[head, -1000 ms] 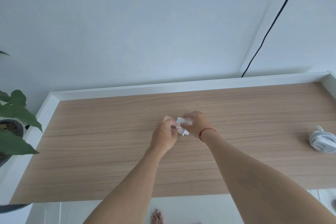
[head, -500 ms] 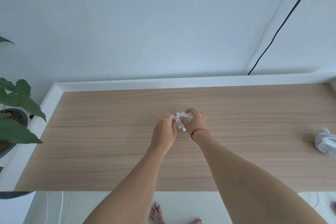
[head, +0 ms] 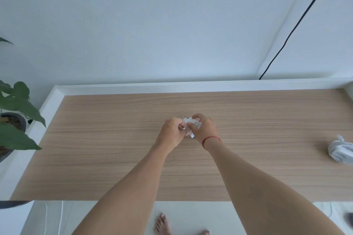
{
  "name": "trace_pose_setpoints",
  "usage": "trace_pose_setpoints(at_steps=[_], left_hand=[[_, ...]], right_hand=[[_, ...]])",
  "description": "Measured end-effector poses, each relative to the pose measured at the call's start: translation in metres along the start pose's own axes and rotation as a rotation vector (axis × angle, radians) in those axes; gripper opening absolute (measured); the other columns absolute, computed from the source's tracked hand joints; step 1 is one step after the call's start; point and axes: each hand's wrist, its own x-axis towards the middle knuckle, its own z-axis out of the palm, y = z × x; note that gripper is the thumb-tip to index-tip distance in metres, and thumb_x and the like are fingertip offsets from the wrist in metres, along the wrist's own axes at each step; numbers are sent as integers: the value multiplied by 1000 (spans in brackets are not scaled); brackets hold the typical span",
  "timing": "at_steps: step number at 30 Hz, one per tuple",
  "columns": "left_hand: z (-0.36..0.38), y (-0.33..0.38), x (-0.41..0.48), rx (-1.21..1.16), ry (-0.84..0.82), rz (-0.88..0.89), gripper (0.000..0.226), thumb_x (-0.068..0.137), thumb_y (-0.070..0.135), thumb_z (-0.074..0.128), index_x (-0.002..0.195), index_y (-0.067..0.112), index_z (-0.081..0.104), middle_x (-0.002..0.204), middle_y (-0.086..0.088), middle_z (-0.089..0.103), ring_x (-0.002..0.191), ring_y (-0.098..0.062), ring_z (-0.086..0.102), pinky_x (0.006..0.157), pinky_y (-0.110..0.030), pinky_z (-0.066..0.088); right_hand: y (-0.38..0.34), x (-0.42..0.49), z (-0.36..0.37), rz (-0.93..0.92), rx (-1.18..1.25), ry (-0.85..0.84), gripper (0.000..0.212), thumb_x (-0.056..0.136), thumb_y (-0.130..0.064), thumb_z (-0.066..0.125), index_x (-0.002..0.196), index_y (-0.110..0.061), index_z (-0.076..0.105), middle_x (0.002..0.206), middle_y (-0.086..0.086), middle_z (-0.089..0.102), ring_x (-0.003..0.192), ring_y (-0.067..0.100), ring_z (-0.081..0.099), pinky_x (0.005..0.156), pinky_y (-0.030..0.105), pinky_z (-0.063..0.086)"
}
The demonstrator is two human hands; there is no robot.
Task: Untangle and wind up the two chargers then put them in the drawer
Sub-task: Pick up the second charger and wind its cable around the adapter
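Two hands meet over the middle of the wooden table (head: pixel 114 158), sharing a grip on a small white charger (head: pixel 193 122). The left hand (head: pixel 172 133) pinches its near-left end with curled fingers, while the right hand (head: pixel 205 129), a red string (head: pixel 210 138) at the wrist, curls its fingers over the top and far side. The charger sits between the two, mostly hidden, white cord loops showing around its block; whether it touches the table cannot be told. A second white charger (head: pixel 342 150), cord wound around it, lies well apart at the table's right edge.
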Motion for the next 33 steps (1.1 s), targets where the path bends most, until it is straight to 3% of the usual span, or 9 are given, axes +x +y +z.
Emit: trace_pose_setpoints(at_steps=[4,9,11,14,16,23,27,29,33], left_hand=[[-4,2,2,-36,-2,-5,13,84,13,73,95,6,75,88,-5,71,72,-11,62,66,-14,50],[-4,0,7,-45,33,-28,22,83,11,74,104,4,73,98,-8,72,74,-7,60,61,-1,44],[-6,-2,11,-19,4,-21,22,83,9,73,104,5,73,101,-9,71,76,-8,60,62,-2,43],[-10,-3,19,39,-76,-22,22,82,8,72,105,10,73,106,-7,70,83,-12,61,72,-13,44],[-10,-3,21,66,-105,-27,23,82,10,73,105,11,73,107,-6,68,86,-14,62,77,-19,46],[-11,0,23,75,-81,-52,21,82,10,74,103,9,73,97,-6,68,76,-12,58,73,-20,44],[-8,1,19,63,-44,-45,20,81,7,73,101,7,73,98,-7,69,76,-11,57,71,-17,41],[-7,1,18,59,-25,-39,19,81,7,73,100,7,73,99,-7,70,77,-11,57,70,-16,41],[-6,2,20,45,-27,-51,21,80,3,73,101,5,74,102,-8,69,80,-12,59,71,-16,42]], right_hand=[[6,0,-6,-105,-124,-55,23,96,-31,52,113,-23,66,117,9,56,106,27,56,82,30,42],[4,4,-26,-162,-160,-178,29,97,-22,52,122,-20,67,126,5,62,116,21,54,89,23,39],[1,5,-35,-146,-159,-233,30,97,-18,53,124,-19,66,128,3,61,113,19,56,87,20,38],[-5,13,-45,-97,-159,-298,27,93,-18,61,119,-19,68,124,3,62,93,15,57,83,22,41],[-11,20,-48,-82,-216,-315,25,90,-18,65,114,-21,71,123,3,64,96,15,59,83,23,41],[-16,24,-28,-12,-259,-132,24,85,-13,69,107,-16,74,117,6,69,107,22,64,89,28,50],[-9,14,-21,159,-2,74,21,76,-11,74,94,1,75,98,15,73,95,30,67,78,33,56],[-5,9,-15,166,86,92,22,76,-10,70,89,8,73,81,20,71,76,37,63,67,35,56],[0,3,-9,169,174,50,29,85,-12,57,62,2,66,63,17,61,53,20,40,51,26,35]])
